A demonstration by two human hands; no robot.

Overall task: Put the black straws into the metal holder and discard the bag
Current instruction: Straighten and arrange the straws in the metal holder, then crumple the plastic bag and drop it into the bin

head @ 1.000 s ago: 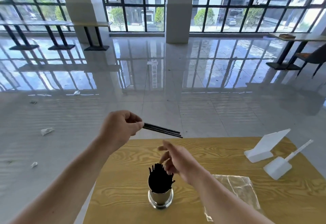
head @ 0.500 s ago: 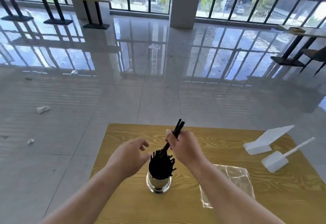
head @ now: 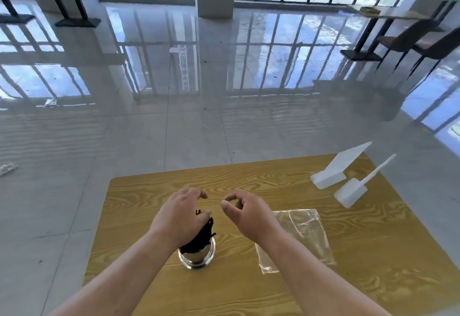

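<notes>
Here the black straws (head: 202, 233) are stood near-upright in the metal holder (head: 198, 257) under the cupped left hand (head: 180, 218), grip unclear; the empty right hand (head: 245, 213) is curled loosely beside.

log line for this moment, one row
left hand: cupped over black straws in metal holder, grip unclear | right hand: empty, loosely curled | bag: flat on table, not yet discarded

Head view — down, forward over table (head: 348, 290).
</notes>
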